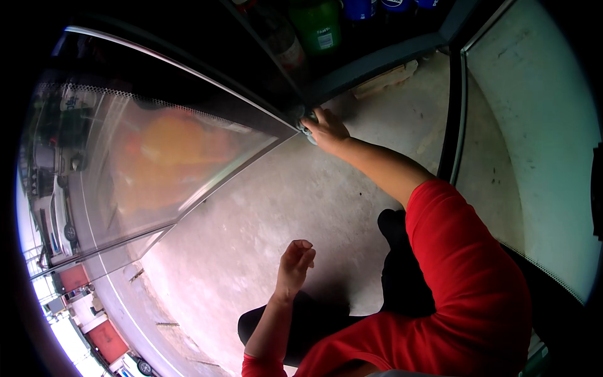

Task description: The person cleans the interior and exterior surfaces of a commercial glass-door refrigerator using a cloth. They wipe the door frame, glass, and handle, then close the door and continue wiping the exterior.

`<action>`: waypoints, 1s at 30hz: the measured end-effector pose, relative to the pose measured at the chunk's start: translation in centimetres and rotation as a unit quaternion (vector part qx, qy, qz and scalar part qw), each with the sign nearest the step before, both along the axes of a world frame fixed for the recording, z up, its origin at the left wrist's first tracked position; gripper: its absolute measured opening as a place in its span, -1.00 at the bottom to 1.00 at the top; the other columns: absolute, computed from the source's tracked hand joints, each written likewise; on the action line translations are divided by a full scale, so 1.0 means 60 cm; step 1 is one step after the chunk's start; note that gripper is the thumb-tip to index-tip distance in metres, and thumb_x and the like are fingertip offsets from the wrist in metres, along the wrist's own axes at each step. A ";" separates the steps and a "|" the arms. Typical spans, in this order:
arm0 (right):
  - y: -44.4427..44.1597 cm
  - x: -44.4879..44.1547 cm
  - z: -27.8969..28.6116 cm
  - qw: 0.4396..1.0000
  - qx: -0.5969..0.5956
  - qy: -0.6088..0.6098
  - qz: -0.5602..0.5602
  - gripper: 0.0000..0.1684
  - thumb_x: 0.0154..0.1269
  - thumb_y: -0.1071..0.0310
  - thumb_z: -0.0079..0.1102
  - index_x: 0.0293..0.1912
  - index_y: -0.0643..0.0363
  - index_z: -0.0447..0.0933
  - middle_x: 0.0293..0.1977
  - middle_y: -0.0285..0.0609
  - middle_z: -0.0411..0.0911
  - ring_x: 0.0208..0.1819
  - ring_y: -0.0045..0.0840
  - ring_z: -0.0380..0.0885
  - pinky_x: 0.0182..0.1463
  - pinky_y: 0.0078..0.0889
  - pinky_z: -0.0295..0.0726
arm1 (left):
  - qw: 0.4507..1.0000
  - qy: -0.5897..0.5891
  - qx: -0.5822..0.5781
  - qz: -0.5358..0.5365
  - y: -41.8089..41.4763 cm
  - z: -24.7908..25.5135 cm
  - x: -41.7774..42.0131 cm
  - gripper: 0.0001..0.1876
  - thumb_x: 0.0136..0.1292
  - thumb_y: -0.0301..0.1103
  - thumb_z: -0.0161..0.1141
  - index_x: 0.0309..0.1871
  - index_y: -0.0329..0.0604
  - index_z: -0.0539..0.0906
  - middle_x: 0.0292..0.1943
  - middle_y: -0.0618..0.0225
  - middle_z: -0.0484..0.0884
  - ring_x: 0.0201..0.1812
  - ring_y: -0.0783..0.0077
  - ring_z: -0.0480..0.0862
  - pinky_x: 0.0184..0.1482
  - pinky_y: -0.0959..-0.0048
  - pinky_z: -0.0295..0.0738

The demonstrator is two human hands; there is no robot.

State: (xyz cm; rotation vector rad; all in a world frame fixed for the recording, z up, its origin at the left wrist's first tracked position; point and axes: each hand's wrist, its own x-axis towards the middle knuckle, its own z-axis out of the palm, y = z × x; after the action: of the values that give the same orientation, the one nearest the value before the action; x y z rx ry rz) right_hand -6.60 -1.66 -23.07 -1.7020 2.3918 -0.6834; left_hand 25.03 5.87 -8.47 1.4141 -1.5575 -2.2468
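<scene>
My right hand [328, 129] reaches forward and grips a grey-green cloth [308, 129]. The cloth lies against the lower corner of the left glass door [188, 155], where its frame meets the front of a drinks cooler [391, 66]. Part of the cloth is hidden under my fingers. Nearer my body, my left hand [296, 268] hovers over my knee with its fingers loosely curled and nothing in it. A second glass door [541, 118] stands swung out on the right.
Inside the dark cooler stand a green soda bottle [316, 28], a dark bottle [282, 42] and several blue containers [359, 9]. Below is a stained concrete floor [264, 198]. Beyond the left door run a road [127, 301] and a parked white car [61, 217].
</scene>
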 end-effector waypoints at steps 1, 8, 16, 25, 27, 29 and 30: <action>0.001 0.002 -0.017 0.997 0.076 0.023 -0.006 -0.45 0.11 0.32 0.23 0.15 -0.20 0.48 0.16 -0.06 0.29 0.10 -0.15 0.37 0.05 -0.07 0.48 | 1.000 -0.004 -0.001 0.000 -0.001 0.005 -0.003 -0.89 0.36 -0.49 0.11 -0.09 -0.21 0.47 -0.37 0.47 0.50 -0.39 0.64 0.49 -0.28 0.61 0.45; -0.052 0.090 -0.001 0.917 0.379 -0.074 0.100 -0.46 0.13 0.29 0.15 0.17 0.09 0.48 0.17 0.02 0.41 0.14 -0.15 0.47 0.07 -0.14 0.51 | 0.997 -0.016 -0.039 0.061 -0.018 0.004 0.024 -0.87 0.36 -0.48 0.13 -0.08 -0.22 0.48 -0.35 0.45 0.51 -0.38 0.63 0.50 -0.27 0.62 0.45; -0.025 -0.017 0.140 0.652 0.322 -0.665 0.171 -0.56 0.15 0.21 0.24 -0.04 0.30 0.55 -0.14 -0.09 0.62 -0.15 -0.48 0.60 -0.03 -0.45 0.57 | 0.962 -0.034 -0.225 0.154 -0.066 -0.065 -0.081 -0.30 0.25 -0.20 0.31 0.32 -0.23 0.18 0.16 0.10 0.37 0.14 0.26 0.42 0.07 0.29 0.46; 0.011 -0.013 0.132 0.475 0.211 -0.853 0.054 -0.55 0.22 0.09 0.17 -0.12 0.31 0.57 -0.19 -0.05 0.64 -0.16 -0.38 0.62 0.08 -0.29 0.58 | 0.965 0.162 -0.027 0.205 -0.083 -0.074 -0.210 -0.50 0.45 0.00 -0.03 0.17 -0.29 0.39 -0.01 0.13 0.57 -0.01 0.30 0.62 -0.01 0.23 0.59; 0.022 -0.025 0.112 0.481 0.233 -0.843 0.063 -0.53 0.20 0.08 0.16 -0.09 0.31 0.56 -0.15 -0.05 0.63 -0.13 -0.37 0.61 0.11 -0.29 0.55 | 0.966 0.173 0.037 0.188 -0.088 -0.100 -0.209 -0.47 0.46 0.03 -0.07 0.20 -0.28 0.39 0.02 0.11 0.57 0.00 0.27 0.62 0.01 0.22 0.58; 0.033 -0.031 0.123 0.497 0.213 -0.840 0.049 -0.55 0.15 0.12 0.24 -0.10 0.29 0.56 -0.19 -0.10 0.64 -0.13 -0.39 0.59 0.09 -0.32 0.54 | 0.966 0.190 0.092 0.152 -0.099 -0.104 -0.209 -0.40 0.46 0.12 -0.14 0.26 -0.26 0.37 0.14 0.05 0.49 0.13 0.19 0.56 0.09 0.17 0.52; 0.037 -0.034 0.122 0.501 0.186 -0.843 0.057 -0.56 0.14 0.13 0.26 -0.11 0.28 0.56 -0.21 -0.12 0.64 -0.14 -0.40 0.58 0.10 -0.32 0.53 | 0.961 0.194 0.125 0.153 -0.104 -0.104 -0.213 -0.37 0.43 0.15 -0.10 0.26 -0.26 0.37 0.13 0.06 0.50 0.11 0.20 0.56 0.08 0.17 0.53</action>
State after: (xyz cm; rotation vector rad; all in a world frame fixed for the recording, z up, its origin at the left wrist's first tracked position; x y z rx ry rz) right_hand -8.62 0.53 -15.76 -0.2653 0.7525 -0.9333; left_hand 12.23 -0.38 -14.72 1.0745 -0.8988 -2.3944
